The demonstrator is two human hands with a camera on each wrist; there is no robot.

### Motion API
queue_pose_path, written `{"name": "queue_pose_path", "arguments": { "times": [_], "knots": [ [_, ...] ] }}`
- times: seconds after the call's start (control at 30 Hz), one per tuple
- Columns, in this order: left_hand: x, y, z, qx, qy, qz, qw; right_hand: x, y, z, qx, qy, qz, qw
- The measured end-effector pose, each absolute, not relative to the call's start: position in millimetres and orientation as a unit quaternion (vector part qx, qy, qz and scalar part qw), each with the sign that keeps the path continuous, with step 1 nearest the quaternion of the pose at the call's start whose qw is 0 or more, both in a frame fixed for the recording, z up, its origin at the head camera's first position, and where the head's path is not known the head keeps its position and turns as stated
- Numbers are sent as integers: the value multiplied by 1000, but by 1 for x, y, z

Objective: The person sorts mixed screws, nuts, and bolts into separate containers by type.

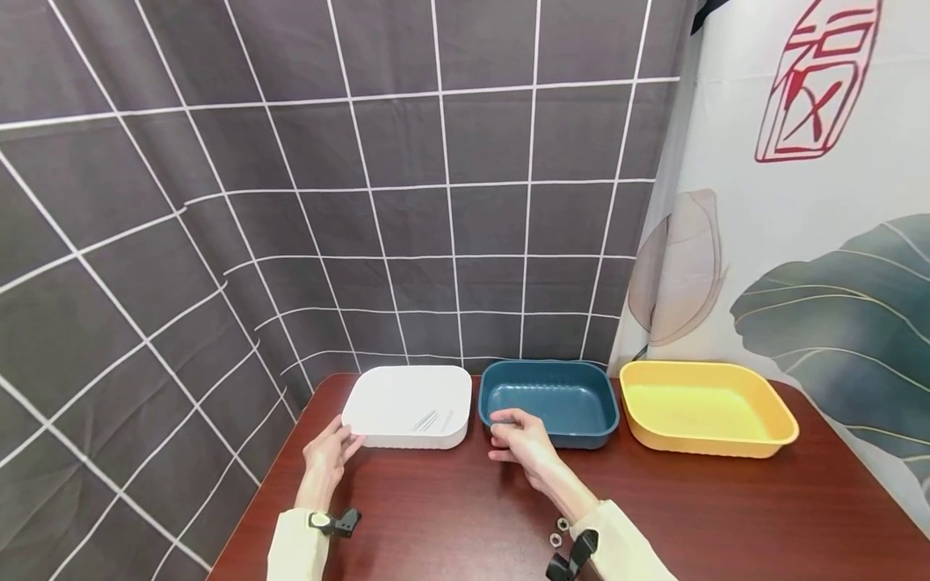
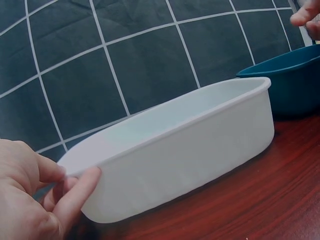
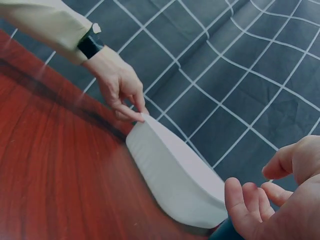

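Observation:
A white plastic basin (image 1: 407,395) stands at the left of the brown table; thin dark slanted lines show inside it near its front right. My left hand (image 1: 326,456) pinches its front left corner, one finger over the rim and another against the outer wall (image 2: 185,160). My right hand (image 1: 525,444) hovers at the front left corner of a dark blue basin (image 1: 581,441), overlapping its rim in the head view. In the right wrist view, the fingers (image 3: 234,195) are loosely bent and nothing shows between them.
A yellow basin (image 1: 712,445) stands to the right of the blue one. Two small metal nuts, one of them this nut (image 1: 555,540), lie on the table (image 1: 450,516) beside the right wrist. A grey checked curtain (image 1: 487,218) hangs close behind and along the left edge.

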State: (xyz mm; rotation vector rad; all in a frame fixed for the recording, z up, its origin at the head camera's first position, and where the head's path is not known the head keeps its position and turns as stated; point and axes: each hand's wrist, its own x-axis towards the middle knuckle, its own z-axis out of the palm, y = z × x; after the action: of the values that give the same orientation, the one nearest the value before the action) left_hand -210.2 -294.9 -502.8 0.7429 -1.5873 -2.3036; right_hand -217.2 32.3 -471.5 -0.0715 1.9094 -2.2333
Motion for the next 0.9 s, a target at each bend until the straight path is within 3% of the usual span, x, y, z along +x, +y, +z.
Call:
{"name": "queue_pose_path", "arguments": {
  "times": [0.27, 0.6, 0.9],
  "knots": [
    [-206, -290, -506, 242, -524, -803, 146, -197, 51, -478, -8, 646, -757, 98],
    [-190, -279, -502, 341, -571, -706, 245, -182, 68, -486, 18, 655, -750, 88],
    [-176, -238, -487, 275, -584, -719, 257, -176, 82, -487, 44, 667, -740, 72]
  ]
}}
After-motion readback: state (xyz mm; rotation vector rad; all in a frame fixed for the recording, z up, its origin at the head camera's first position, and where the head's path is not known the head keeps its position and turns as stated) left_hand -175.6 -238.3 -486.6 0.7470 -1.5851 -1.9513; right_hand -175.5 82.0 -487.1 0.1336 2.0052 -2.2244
